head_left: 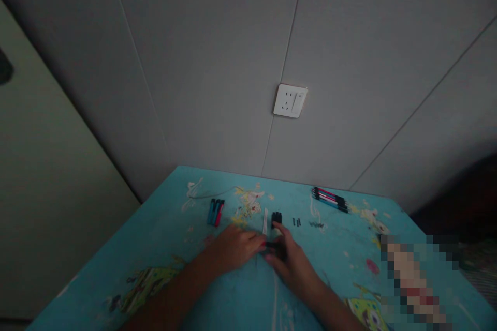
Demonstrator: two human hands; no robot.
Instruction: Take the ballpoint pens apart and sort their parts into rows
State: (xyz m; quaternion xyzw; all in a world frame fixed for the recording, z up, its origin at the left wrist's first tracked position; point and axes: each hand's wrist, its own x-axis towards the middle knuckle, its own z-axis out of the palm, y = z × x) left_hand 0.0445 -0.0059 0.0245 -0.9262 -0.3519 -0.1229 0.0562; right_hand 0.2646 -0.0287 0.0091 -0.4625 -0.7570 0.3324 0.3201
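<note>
My left hand and my right hand meet over the middle of the table. Between their fingertips is a slim pen, dark with a bit of red at the left end; both hands are closed on it, and much of it is hidden. Just beyond them lie thin white pen refills and a cluster of short black pen parts, close to my right fingers. Blue and red pen barrels rest side by side to the left. Small black strips and tiny springs lie to the right.
Several whole pens lie together at the back right. A blue table with printed cartoon figures stands against a grey wall with a white socket. A blurred-out patch covers something at the right edge.
</note>
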